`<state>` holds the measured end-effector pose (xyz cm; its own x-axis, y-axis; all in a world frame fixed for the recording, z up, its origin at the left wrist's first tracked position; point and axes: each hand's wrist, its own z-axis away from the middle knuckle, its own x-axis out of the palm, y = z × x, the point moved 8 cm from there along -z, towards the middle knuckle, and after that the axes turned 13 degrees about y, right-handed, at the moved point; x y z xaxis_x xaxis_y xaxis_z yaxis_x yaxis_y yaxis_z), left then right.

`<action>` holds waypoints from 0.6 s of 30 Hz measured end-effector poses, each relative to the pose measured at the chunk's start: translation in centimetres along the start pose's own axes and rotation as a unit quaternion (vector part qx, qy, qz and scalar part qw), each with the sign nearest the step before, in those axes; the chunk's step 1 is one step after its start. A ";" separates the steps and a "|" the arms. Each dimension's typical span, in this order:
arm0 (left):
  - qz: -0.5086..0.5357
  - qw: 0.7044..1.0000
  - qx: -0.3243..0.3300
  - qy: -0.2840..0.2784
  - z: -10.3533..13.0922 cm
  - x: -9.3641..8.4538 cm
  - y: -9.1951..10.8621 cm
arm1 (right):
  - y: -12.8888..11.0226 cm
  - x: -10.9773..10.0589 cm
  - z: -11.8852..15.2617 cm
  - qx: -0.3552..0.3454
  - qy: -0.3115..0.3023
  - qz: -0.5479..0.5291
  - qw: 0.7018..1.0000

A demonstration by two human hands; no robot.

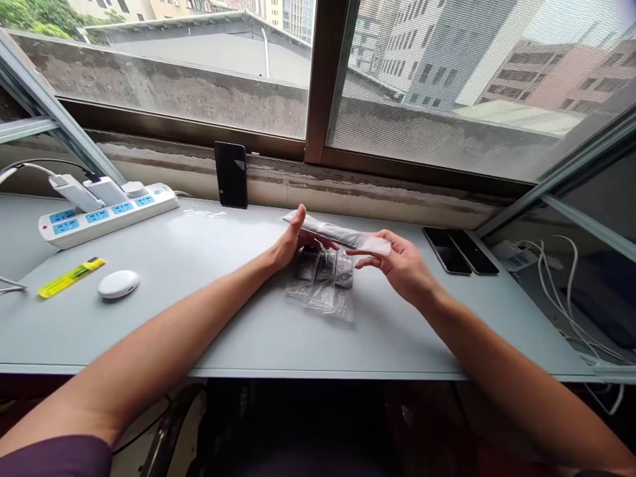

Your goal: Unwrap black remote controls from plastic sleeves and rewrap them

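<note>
A long, flat grey packet in clear plastic wrap (342, 234) is held up slantwise above the table, its right end lower. My right hand (405, 265) pinches that right end between thumb and fingers. At the other end is my left hand (291, 244), thumb raised beside the packet and fingers curled beneath it. Below, several small dark pieces in clear plastic bags (322, 275) lie side by side on the table, partly covered by my left fingers. What is inside the wrap cannot be made out.
A power strip with plugged-in chargers (114, 215), a yellow packaged item (72, 277) and a white rounded case (118, 283) are on the left. One phone (231, 175) leans at the windowsill; two dark phones (460, 252) lie right, near white cables (561, 291).
</note>
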<state>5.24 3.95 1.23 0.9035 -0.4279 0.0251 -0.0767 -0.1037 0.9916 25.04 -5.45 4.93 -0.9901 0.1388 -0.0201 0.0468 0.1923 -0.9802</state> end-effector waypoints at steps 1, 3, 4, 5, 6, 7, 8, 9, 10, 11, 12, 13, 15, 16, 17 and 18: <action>0.001 1.000 -0.001 0.000 -0.1 0.0 0.1 | 0.0 -0.7 0.0 0.026 0.010 -0.033 0.999; 0.008 1.000 -0.011 0.003 -0.2 0.0 0.1 | -0.2 -2.3 0.1 0.045 0.045 -0.067 0.996; 0.010 1.000 -0.017 0.008 -0.2 -0.1 0.1 | -0.4 -3.3 0.3 0.044 0.068 -0.078 0.994; 0.010 1.000 -0.023 0.012 -0.2 -0.1 0.1 | -0.5 -4.3 0.5 0.043 0.094 -0.090 0.991; 0.010 0.999 -0.029 0.016 -0.2 -0.2 0.0 | -0.6 -5.2 0.9 0.041 0.118 -0.100 0.987; 0.009 0.999 -0.033 0.017 -0.1 -0.2 0.0 | -0.7 -6.0 1.4 0.037 0.135 -0.105 0.984; 0.007 0.999 -0.035 0.016 0.0 -0.1 0.0 | -0.8 -6.6 1.9 0.027 0.148 -0.105 0.983; 0.005 0.999 -0.035 0.014 0.1 0.0 0.1 | -0.8 -7.1 2.5 0.017 0.154 -0.103 0.982; 0.005 0.999 -0.034 0.011 0.1 0.0 0.1 | -0.8 -7.6 3.2 0.006 0.165 -0.103 0.981; 0.006 0.999 -0.031 0.010 0.2 0.0 0.2 | -0.7 -8.0 3.8 0.000 0.167 -0.102 0.981; 0.008 1.000 -0.029 0.009 0.2 0.0 0.2 | -0.6 -8.3 4.5 -0.012 0.171 -0.097 0.980; 0.008 1.000 -0.027 0.008 0.2 0.1 0.2 | -0.4 -8.6 5.2 -0.027 0.175 -0.089 0.980; 0.005 1.000 -0.024 0.009 0.1 0.0 0.2 | 0.0 -9.0 6.5 -0.052 0.175 -0.058 0.982; 0.001 1.000 -0.023 0.011 0.1 0.0 0.2 | 0.4 -8.9 7.1 -0.050 0.166 -0.038 0.984; -0.005 1.000 -0.021 0.013 0.1 0.0 0.3 | 0.9 -9.0 7.7 -0.046 0.161 -0.026 0.985; -0.010 1.000 -0.019 0.016 0.1 0.1 0.3 | 1.4 -9.1 8.3 -0.041 0.163 -0.020 0.986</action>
<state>5.20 3.77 1.50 0.9174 -0.3979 0.0092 -0.0436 -0.0776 0.9960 33.01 -14.55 2.10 -0.8968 0.4320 0.0954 0.0326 0.2796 -0.9596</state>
